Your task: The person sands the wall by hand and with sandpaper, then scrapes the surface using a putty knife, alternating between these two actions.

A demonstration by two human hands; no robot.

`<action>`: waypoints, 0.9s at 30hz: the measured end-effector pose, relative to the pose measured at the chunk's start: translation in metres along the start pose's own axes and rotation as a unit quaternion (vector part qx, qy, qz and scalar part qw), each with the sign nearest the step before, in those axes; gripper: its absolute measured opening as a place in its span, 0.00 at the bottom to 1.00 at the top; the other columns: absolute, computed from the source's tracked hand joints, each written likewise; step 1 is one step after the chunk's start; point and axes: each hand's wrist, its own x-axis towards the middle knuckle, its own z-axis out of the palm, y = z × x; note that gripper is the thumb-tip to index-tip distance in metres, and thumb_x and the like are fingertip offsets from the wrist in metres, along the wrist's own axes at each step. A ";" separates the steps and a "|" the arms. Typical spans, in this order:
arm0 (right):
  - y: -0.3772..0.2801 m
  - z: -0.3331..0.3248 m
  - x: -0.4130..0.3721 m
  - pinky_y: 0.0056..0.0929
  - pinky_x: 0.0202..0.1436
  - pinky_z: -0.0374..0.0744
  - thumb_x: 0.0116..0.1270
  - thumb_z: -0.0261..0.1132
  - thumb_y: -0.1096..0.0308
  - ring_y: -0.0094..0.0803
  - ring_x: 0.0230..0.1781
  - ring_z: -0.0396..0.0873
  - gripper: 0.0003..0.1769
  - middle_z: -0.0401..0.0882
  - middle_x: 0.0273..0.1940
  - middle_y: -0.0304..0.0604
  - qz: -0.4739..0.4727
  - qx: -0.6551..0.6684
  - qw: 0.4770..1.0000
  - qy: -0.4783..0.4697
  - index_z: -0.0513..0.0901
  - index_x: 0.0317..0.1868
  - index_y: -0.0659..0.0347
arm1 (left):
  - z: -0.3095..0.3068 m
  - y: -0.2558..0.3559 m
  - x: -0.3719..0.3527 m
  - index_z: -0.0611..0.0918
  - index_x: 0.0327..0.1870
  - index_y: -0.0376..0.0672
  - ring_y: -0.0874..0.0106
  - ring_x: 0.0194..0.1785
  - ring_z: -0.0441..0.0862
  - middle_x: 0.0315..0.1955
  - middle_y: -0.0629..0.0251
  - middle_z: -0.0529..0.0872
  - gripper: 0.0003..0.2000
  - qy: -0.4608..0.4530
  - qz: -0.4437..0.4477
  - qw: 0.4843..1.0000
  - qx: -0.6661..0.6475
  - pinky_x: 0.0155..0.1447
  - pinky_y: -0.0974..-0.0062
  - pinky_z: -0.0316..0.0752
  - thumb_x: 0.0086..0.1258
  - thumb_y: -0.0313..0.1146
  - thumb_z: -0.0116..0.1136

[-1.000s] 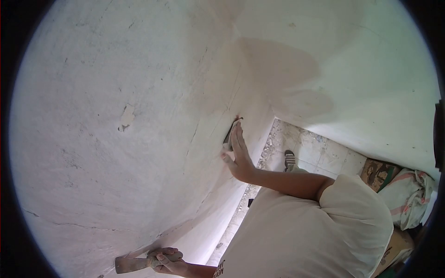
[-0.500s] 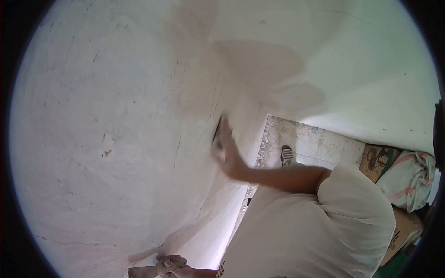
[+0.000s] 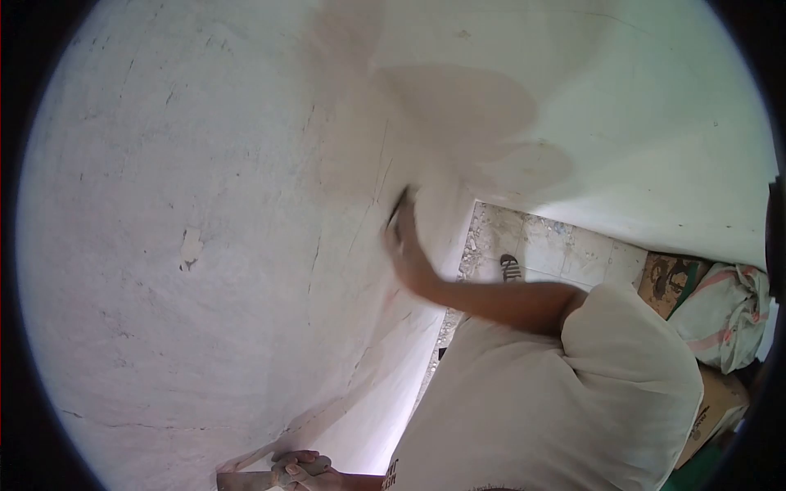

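My right hand (image 3: 403, 245) is against the pale wall (image 3: 246, 327), its fingers closed on a thin, dark-edged flat piece (image 3: 398, 206). Motion smears this hand, and the piece's kind is unclear. At the bottom left, my left hand (image 3: 307, 473) wraps round the handle of a scraper (image 3: 246, 481), whose flat grey-brown blade points left, close by the wall. Thin dark scratches and a small chipped patch (image 3: 191, 248) mark the wall's surface.
A second wall (image 3: 655, 123) meets the first at a corner. Below, debris lies on the tiled floor (image 3: 544, 245), near a sandalled foot (image 3: 510, 268). Cardboard boxes (image 3: 714, 409) and a whitish sack (image 3: 729, 319) stand on the right.
My right hand has moved slightly up and right along the wall, with the flat piece still in it. My left hand has shifted slightly left, holding the scraper.
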 end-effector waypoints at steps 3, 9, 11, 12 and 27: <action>-0.005 0.007 -0.018 0.48 0.79 0.37 0.77 0.52 0.56 0.54 0.79 0.30 0.43 0.33 0.77 0.67 -0.057 0.027 0.998 -0.017 0.38 0.75 0.75 | 0.006 0.004 0.004 0.69 0.18 0.50 0.75 0.13 0.64 0.06 0.70 0.66 0.19 0.009 0.008 1.000 0.014 0.34 0.74 0.67 0.75 0.38 0.52; -0.021 0.011 -0.027 0.53 0.78 0.41 0.78 0.49 0.53 0.57 0.79 0.29 0.43 0.26 0.77 0.64 -0.080 -0.034 0.996 -0.036 0.34 0.77 0.65 | -0.010 -0.006 -0.004 0.69 0.21 0.49 0.76 0.12 0.63 0.04 0.72 0.65 0.17 -0.019 -0.022 1.000 -0.005 0.36 0.72 0.68 0.76 0.39 0.51; -0.005 0.003 -0.023 0.59 0.76 0.45 0.78 0.48 0.51 0.59 0.79 0.28 0.43 0.26 0.77 0.65 -0.011 -0.071 0.995 -0.065 0.33 0.77 0.63 | -0.010 -0.004 -0.001 0.68 0.22 0.49 0.76 0.12 0.63 0.04 0.72 0.65 0.17 -0.021 -0.007 1.000 -0.005 0.36 0.72 0.68 0.76 0.39 0.52; 0.026 -0.004 0.002 0.62 0.75 0.45 0.78 0.49 0.50 0.60 0.79 0.27 0.44 0.25 0.77 0.66 0.000 -0.090 0.995 -0.049 0.33 0.77 0.62 | -0.009 -0.001 0.001 0.68 0.22 0.49 0.76 0.12 0.64 0.04 0.72 0.65 0.17 -0.023 -0.005 1.000 -0.004 0.35 0.72 0.68 0.75 0.39 0.52; 0.009 -0.011 0.014 0.57 0.77 0.40 0.76 0.49 0.45 0.54 0.80 0.29 0.45 0.27 0.77 0.66 0.051 -0.064 0.996 -0.044 0.36 0.78 0.60 | -0.010 0.001 -0.004 0.65 0.18 0.51 0.78 0.12 0.58 0.07 0.73 0.62 0.19 -0.048 -0.025 0.997 -0.048 0.21 0.77 0.58 0.72 0.31 0.55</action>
